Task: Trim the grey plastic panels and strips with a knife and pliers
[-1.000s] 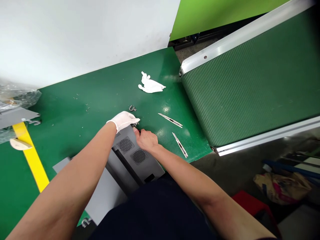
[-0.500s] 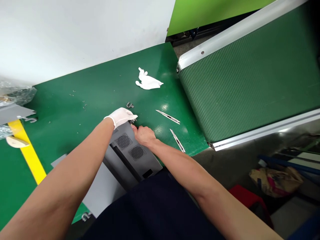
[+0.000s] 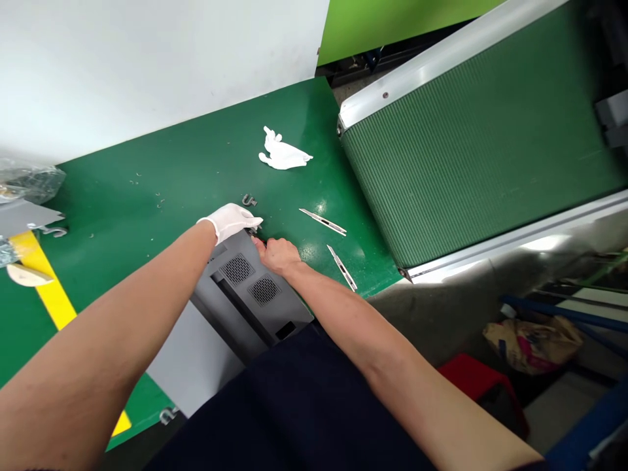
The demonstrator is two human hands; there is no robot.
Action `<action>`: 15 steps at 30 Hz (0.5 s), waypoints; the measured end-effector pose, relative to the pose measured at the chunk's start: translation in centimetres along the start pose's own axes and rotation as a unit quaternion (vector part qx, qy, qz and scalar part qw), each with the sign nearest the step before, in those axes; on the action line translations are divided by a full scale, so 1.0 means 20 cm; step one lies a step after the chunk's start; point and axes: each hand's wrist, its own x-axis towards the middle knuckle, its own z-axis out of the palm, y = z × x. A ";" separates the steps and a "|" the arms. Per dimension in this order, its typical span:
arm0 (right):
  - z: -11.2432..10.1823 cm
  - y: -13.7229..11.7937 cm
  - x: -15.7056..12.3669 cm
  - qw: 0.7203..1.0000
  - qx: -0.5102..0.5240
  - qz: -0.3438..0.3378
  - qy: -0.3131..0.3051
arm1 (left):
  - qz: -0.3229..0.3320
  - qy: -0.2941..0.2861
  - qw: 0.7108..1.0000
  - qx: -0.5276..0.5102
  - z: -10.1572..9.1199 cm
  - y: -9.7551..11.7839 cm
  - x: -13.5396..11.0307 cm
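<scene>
The left hand [image 3: 229, 221], in a white glove, lies over the far corner of a grey vented panel [image 3: 279, 313], fingers straight and together. The bare right hand [image 3: 277, 255] sits just beside it on the same corner, fingers curled inward, and a small dark part [image 3: 255, 230] shows between the hands; whether either hand grips it is hidden.

The panel lies on a green bench [image 3: 161, 157], with its far corner reaching past the hands. A metal clip [image 3: 249, 200] lies just beyond the left fingertips. Two craft knives [image 3: 322, 222] lie to the right, between the right hand and a ribbed green belt [image 3: 441, 163] with a metal rail [image 3: 417, 78] along its edge. A loose white glove [image 3: 283, 154] lies farther out, toward the bench's far edge at a white wall [image 3: 147, 65].
</scene>
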 end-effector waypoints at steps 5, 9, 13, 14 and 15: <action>0.00 -0.03 -0.02 1.000 0.008 0.011 0.004 | 0.031 -0.005 1.000 0.002 0.00 -0.04 0.02; -0.01 -0.04 -0.02 1.000 0.016 0.014 -0.003 | 0.039 -0.002 0.999 0.013 0.01 -0.06 0.01; -0.02 -0.03 -0.01 1.000 0.021 0.019 -0.014 | 0.030 0.000 0.999 0.016 0.01 -0.04 0.00; -0.01 -0.03 -0.01 0.999 0.020 0.021 -0.014 | 0.031 0.001 0.999 0.015 0.01 -0.04 0.00; -0.01 -0.03 -0.01 0.999 0.019 0.023 -0.013 | 0.033 0.001 0.999 0.014 0.01 -0.03 -0.01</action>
